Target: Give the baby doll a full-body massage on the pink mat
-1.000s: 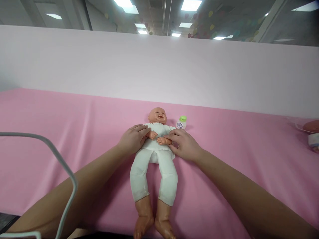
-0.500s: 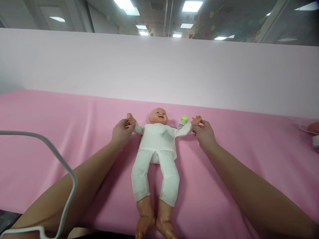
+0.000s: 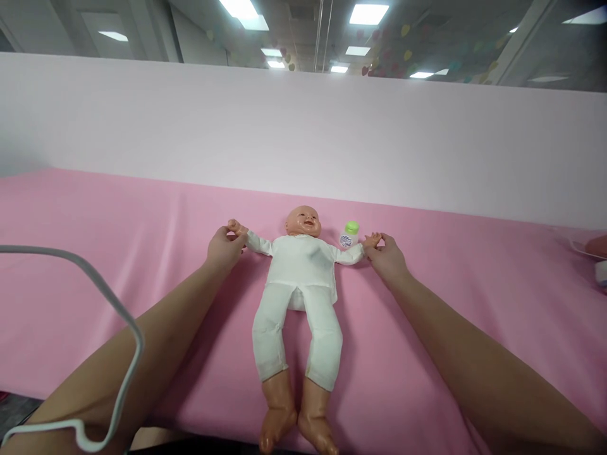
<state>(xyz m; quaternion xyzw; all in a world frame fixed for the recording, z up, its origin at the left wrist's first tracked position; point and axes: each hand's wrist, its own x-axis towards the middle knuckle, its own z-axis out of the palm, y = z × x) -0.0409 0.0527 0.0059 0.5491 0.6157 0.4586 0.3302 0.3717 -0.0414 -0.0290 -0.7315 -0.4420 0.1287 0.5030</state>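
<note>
A baby doll (image 3: pixel 302 265) with a white cloth body lies on its back, head away from me and bare feet toward me. My left hand (image 3: pixel 224 248) is closed around the doll's hand on the left side, with that arm drawn straight out. On the other side my right hand (image 3: pixel 387 258) grips the doll's other arm at the wrist, its small fingers showing above mine. Just behind that arm stands a small bottle (image 3: pixel 349 234) with a green cap and a printed label, close to the doll's head but apart from my hand.
A pink sheet (image 3: pixel 118 253) covers the table, with a white wall panel (image 3: pixel 284 126) along its back. A grey-white cable (image 3: pixel 124 316) loops across the left foreground over my forearm. Partly cut off at the right edge are a white object (image 3: pixel 601 273) and a skin-coloured one (image 3: pixel 596 246).
Both my hands keep hold of the doll. Its left-side arm has moved outward and straightened; the right-side arm has come slightly lower, showing more of the bottle.
</note>
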